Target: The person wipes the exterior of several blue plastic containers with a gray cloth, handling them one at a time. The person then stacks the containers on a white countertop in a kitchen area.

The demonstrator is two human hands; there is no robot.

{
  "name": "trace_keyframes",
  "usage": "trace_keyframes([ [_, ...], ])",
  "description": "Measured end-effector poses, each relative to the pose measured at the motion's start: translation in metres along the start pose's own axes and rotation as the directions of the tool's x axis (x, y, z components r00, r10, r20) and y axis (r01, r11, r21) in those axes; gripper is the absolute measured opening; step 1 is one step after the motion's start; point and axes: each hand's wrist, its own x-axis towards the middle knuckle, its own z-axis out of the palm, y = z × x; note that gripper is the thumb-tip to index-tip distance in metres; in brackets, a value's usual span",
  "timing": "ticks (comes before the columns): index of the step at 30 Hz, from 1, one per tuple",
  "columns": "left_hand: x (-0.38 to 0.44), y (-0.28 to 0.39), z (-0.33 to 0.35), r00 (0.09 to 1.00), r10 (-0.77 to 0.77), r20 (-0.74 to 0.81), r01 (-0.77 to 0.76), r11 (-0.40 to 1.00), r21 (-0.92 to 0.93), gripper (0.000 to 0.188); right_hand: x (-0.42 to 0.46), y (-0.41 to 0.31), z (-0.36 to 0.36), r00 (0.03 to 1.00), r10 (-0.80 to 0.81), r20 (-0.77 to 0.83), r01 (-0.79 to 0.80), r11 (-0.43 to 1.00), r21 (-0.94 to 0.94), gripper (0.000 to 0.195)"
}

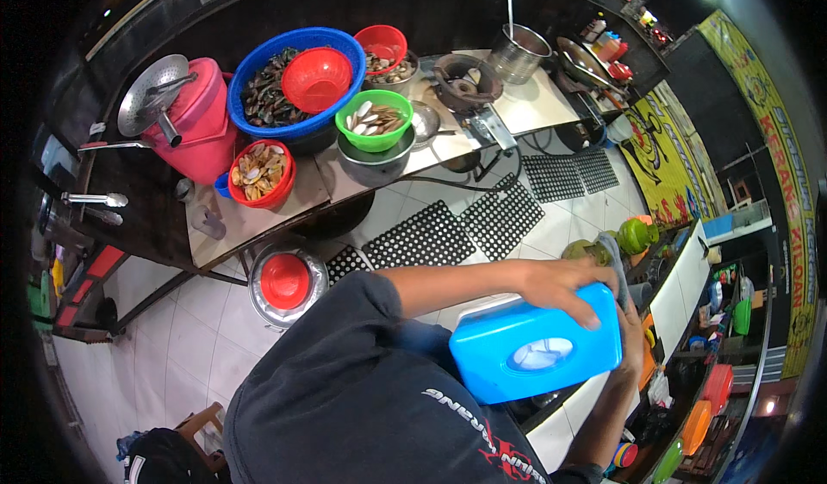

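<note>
A blue plastic tissue box (536, 348), tilted, with white tissue showing in its oval opening, is between both hands in front of my dark shirt. My left hand (565, 285) grips its upper end, the thumb lying over the face with the opening. Against the box's far end is my right hand (630, 342), partly hidden behind it. A grey cloth (612, 267) hangs over and beside the fingers; which hand holds it, I cannot tell.
A long counter (303, 193) bears a blue basin of mussels (268, 89), a green bowl of shellfish (378, 122) and a stove (468, 83). On the tiled floor are black mats (420, 235) and a lidded metal pot (287, 283). Shelves (675, 290) stand ahead.
</note>
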Motion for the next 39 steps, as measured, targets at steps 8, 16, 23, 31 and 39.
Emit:
trace_keyframes([
  [8,-0.036,0.010,-0.067,0.990,-0.104,-0.096,0.101,0.994,-0.034,0.092,0.089,-0.051,0.082,0.982,0.132,0.136,-0.096,0.965,-0.242,0.053],
  [16,-0.108,-0.011,-0.119,0.912,-0.115,-0.395,0.058,0.987,-0.153,0.084,0.132,-0.015,0.113,0.985,0.066,0.162,-0.059,0.997,-0.050,0.056],
  [23,-0.156,-0.018,-0.133,0.735,-0.321,-0.597,0.098,0.922,-0.375,0.066,0.111,0.039,0.220,0.965,-0.190,-0.179,0.221,0.959,0.176,0.060],
  [31,-0.174,-0.039,-0.146,0.679,-0.360,-0.640,-0.021,0.862,-0.507,0.059,0.129,0.003,0.218,0.652,-0.701,0.289,0.755,0.568,-0.327,0.058],
  [39,-0.113,-0.082,-0.133,0.753,-0.410,-0.515,0.072,0.829,-0.555,0.068,0.208,-0.026,0.160,0.784,-0.618,0.060,0.621,0.777,-0.099,0.053],
])
